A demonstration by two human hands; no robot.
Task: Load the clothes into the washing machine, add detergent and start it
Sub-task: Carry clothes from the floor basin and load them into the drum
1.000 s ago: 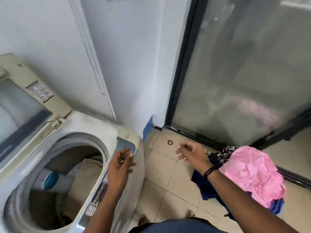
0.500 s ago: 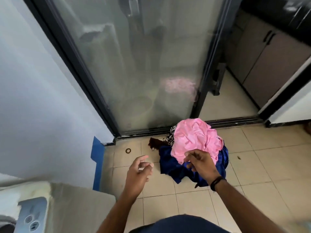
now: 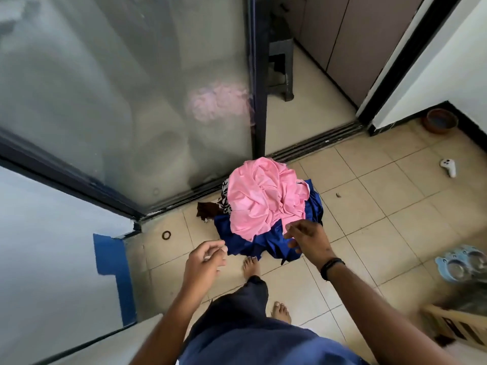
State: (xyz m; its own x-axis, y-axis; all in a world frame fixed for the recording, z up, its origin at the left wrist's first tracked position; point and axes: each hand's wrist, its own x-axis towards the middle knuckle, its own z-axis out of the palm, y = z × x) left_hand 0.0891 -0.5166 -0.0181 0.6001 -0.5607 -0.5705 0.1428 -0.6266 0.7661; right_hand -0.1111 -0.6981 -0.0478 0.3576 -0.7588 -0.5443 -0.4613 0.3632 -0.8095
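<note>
A heap of clothes lies on the tiled floor by the sliding door track: a pink garment (image 3: 261, 196) on top, a dark blue one (image 3: 253, 241) beneath, and a black-and-white patterned piece (image 3: 224, 198) at its left. My right hand (image 3: 307, 237) hovers over the heap's near edge, fingers loosely curled, holding nothing. My left hand (image 3: 205, 262) hangs lower left of the heap, fingers relaxed and empty. Only a pale corner of the washing machine (image 3: 137, 335) shows at the bottom left.
A frosted glass sliding door (image 3: 118, 96) fills the upper left. A small ring (image 3: 166, 235) lies on the floor. A white controller (image 3: 449, 166), a brown bowl (image 3: 441, 121), blue pet bowls (image 3: 463, 262) and a wooden crate (image 3: 456, 325) sit at the right. My bare feet (image 3: 251, 267) stand near the heap.
My view has swung from the washing machine's open drum to the clothes heap. Both hands have moved from the machine toward the heap, still empty.
</note>
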